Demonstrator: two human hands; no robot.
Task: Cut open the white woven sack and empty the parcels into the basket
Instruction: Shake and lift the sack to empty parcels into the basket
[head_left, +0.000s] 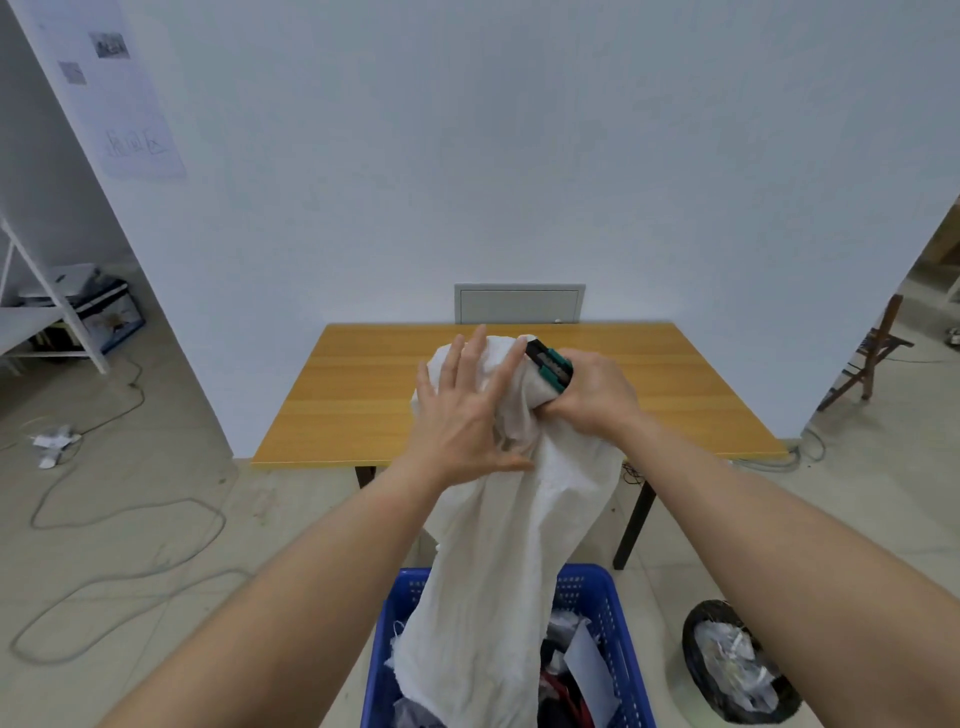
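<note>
sack held upright over the basket

i saw the white woven sack (519, 519) hanging with its long axis close to vertical, leaning slightly so the bunched top end pointed up and away from me and the lower end dropped into the blue basket (602, 603). the sack's top stood above the basket, in front of the wooden table (363, 395) behind it. my right hand (592, 400) was clenched around the gathered neck of the sack, and the same fist held a green and black cutter (550, 366) whose tip pointed up and to the left. my left hand (467, 415) lay flat against the upper sack, fingers spread and straight, gripping nothing. inside the basket, right of the sack's lower end, lay parcels (582, 670) in white, dark and red. right of the basket stood a black-lined bin (732, 670).
</note>
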